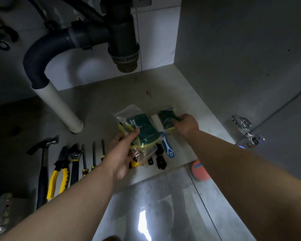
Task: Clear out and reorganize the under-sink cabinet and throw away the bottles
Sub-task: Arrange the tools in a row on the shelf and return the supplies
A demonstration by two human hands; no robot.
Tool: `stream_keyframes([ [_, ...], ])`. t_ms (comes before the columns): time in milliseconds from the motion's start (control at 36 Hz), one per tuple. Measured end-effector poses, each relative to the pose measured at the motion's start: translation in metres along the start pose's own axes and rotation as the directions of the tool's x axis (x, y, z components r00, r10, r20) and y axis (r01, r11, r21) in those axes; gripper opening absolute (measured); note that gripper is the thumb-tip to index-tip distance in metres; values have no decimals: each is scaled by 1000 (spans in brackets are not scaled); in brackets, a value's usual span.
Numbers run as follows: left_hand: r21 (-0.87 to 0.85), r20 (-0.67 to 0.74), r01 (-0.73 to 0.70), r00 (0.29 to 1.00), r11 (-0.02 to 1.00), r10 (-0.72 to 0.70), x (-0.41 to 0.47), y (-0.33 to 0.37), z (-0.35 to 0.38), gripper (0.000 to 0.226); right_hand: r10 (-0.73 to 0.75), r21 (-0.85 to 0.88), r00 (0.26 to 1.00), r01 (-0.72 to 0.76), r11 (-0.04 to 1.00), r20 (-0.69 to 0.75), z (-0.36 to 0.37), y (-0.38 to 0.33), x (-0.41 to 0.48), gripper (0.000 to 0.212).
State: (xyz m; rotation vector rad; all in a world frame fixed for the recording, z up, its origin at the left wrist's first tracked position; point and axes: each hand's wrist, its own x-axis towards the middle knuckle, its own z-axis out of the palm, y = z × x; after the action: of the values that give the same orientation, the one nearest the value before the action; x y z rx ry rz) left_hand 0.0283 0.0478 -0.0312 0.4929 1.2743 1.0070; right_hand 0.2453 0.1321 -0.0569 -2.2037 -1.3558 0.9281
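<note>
**Two sponge bags held low in the under-sink cabinet**

Much of the left side is in deep shadow. A metallic clutter at the lower left edge is blurred and cut off, and cannot be identified. A yellow-and-black object is mostly covered by the left hand's bag, so its kind is unclear. An orange-red round thing at the cabinet's front edge is partly behind the right forearm. Small black parts near it are too dark to name.

The cabinet floor is pale grey, with a small rusty stain toward the back. In the upper left of the frame, a dark drain trap joins a ribbed hose that runs into a white pipe.

At centre frame, the left hand grasps a clear bag of green-and-yellow sponges, thumb on top. Just right of it, the right hand clutches a smaller sponge bag. A white block lies between the bags, and a blue-and-white handle lies below them.

At lower left, a hammer, pliers, a wrench and screwdrivers lie side by side in a row.
</note>
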Motion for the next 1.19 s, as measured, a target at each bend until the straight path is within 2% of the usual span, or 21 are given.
stream_keyframes([
  [56, 4, 10, 9, 1000, 1000, -9, 2, 1, 2, 48, 25, -138, 1000, -26, 990, -6, 3, 1, -4, 50],
  [111, 18, 17, 13, 1000, 1000, -13, 5, 2, 4, 50, 26, -195, 993, -48, 980, -114, 5, 2, -12, 58],
  [167, 46, 19, 18, 1000, 999, -19, 7, 6, 8, 57, -69, -67, 974, 56, 996, -214, 3, -2, -25, 56],
  [194, 58, 20, 17, 1000, 998, -18, 8, 8, 11, 59, -111, 110, 972, 136, 985, -206, 0, -6, -30, 47],
  [222, 67, 22, 13, 1000, 998, -14, 9, 10, 13, 58, -130, 325, 982, 169, 930, -139, -2, -12, -37, 36],
  [250, 72, 25, 10, 1000, 997, -12, 10, 12, 16, 55, -142, 495, 990, 129, 859, -11, -5, -18, -44, 30],
  [278, 71, 34, 9, 999, 997, -11, 11, 15, 20, 51, -169, 586, 976, 56, 809, 140, -8, -24, -50, 32],
  [306, 68, 49, 7, 999, 998, -10, 12, 18, 24, 48, -204, 603, 940, -2, 798, 274, -10, -28, -55, 37],
  [361, 65, 74, 0, 997, 998, -4, 14, 23, 32, 44, -248, 581, 881, -36, 813, 402, -12, -30, -60, 43],
  [417, 51, 98, -4, 995, 999, -1, 15, 26, 38, 32, -244, 572, 877, -42, 819, 414, -11, -26, -59, 46],
  [472, 16, 126, 9, 992, 1000, -11, 15, 27, 44, 23, -247, 618, 881, -64, 783, 404, -13, -22, -58, 45],
  [583, -44, 151, 0, 988, 999, 6, 16, 25, 51, 30, -278, 716, 913, -22, 697, 298, -22, -16, -45, 38],
  [667, -28, 97, -7, 995, 1000, 10, 18, 24, 50, 12, -128, 665, 988, 36, 746, 90, -28, -13, -25, 41],
  [750, 85, -48, -28, 998, 996, 33, 24, 20, 44, 8, -56, 539, 996, 82, 838, -66, -31, -10, -8, 47],
  [861, 166, -133, -71, 987, 984, 94, 28, 13, 37, 13, -32, 341, 997, 7, 940, 66, -25, -7, 5, 43],
  [944, 188, -155, -80, 982, 979, 110, 31, 9, 35, 19, 0, 31, 997, -3, 1000, 78, -19, -6, 10, 50],
  [972, 192, -158, -79, 981, 978, 110, 32, 8, 34, 20, 12, 15, 997, -13, 1000, 74, -17, -6, 12, 52],
  [1056, 203, -154, -70, 983, 977, 103, 34, 6, 34, 22, 36, 179, 984, -67, 981, 175, -12, -6, 15, 53],
  [1194, 222, -135, -50, 987, 974, 81, 33, 2, 38, 16, -17, 219, 980, -27, 975, 198, -4, -9, 19, 50],
])
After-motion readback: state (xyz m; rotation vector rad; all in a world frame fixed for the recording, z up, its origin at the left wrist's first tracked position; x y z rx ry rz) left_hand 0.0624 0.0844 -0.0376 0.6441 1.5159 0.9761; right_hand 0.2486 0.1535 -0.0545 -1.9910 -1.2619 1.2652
